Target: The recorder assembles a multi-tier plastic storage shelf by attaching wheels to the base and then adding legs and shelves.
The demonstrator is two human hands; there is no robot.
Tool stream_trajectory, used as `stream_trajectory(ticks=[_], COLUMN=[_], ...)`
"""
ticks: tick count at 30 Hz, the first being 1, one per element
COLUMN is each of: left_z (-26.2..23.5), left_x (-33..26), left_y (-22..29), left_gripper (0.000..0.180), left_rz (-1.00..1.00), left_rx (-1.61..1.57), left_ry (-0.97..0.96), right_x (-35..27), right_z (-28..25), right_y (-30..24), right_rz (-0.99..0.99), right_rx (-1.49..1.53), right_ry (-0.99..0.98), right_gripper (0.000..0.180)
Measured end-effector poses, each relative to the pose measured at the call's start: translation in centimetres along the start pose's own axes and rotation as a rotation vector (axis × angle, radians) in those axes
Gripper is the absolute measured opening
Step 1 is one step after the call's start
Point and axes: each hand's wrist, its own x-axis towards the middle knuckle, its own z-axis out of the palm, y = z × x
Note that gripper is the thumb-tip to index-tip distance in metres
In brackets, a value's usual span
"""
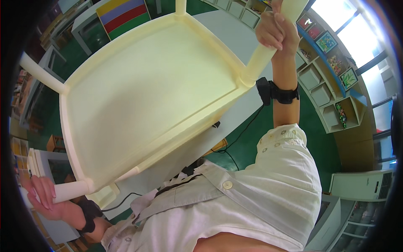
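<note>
Upturned chair [138,96] fills centre of view, underside of seat facing the camera, legs pointing outward. Left hand [42,197] wrapped round the lower-left leg [69,191]; right hand [275,31] round the upper-right leg [268,50]. Table [235,33] behind the chair. Shelf unit [331,92] to the right. Floor [268,138] beneath.

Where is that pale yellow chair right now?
In the head view, the chair is lifted upside down, filling the upper left; the left hand and right hand each grip a leg.

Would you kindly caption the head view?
Left hand and right hand each grip a leg of an upturned cream chair.
</note>
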Motion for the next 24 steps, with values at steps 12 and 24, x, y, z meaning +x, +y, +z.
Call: stream_trajectory(ticks=[12,24], left_z=[-3.4,4.2], left_x=[-0.5,-0.7], left_y=[-0.3,-2.2], left_gripper=[0.024,0.03], left_rz=[-0.016,-0.06], left_rx=[-0.089,-0.017], left_ry=[0.12,-0.131], right_x=[-0.9,-6.7], right_z=[3.1,-5.0], right_y=[2.1,-1.5], right_rz=[-0.198,0.009], right_rx=[-0.663,-0.589], right_ry=[0.512,0.922], right_gripper=[0.008,0.016])
